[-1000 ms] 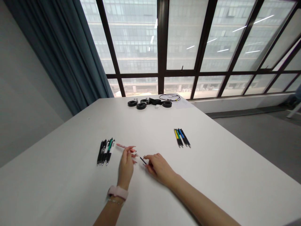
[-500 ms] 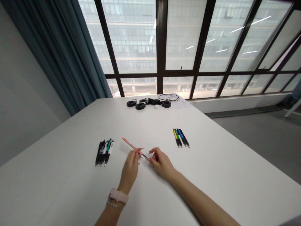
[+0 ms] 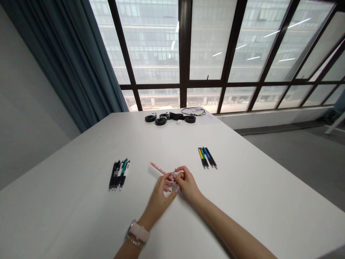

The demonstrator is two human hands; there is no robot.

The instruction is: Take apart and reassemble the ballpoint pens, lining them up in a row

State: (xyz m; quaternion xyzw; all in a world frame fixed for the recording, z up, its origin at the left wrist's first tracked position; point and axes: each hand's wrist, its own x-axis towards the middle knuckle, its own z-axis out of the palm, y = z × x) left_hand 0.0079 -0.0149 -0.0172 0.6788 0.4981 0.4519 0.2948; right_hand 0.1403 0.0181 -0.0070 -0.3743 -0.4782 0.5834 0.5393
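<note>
A pink pen (image 3: 157,167) slants over the white table (image 3: 151,144), its far end pointing up and left. My left hand (image 3: 159,196) is closed on the pen's nearer half, index finger along it and thumb stretched toward my right fingertips. At the pen's near end my right hand (image 3: 188,185) pinches with thumb and index finger. The fingers of both hands meet there and hide that tip. A row of black, white and green pens (image 3: 119,175) lies left of my hands. To their right is a smaller group of yellow, green, blue and black pens (image 3: 207,158).
Black tape rolls (image 3: 161,121), a dark bundle (image 3: 176,116) and a looped black cable (image 3: 194,111) lie at the table's far end. Behind stand large windows (image 3: 210,39), with a blue curtain (image 3: 72,64) at the left. The table's right edge runs diagonally toward the floor.
My left hand and the pink pen have shifted right, toward my right hand. The pen's dark near end, visible before, is now hidden by fingers. The pen groups stay put.
</note>
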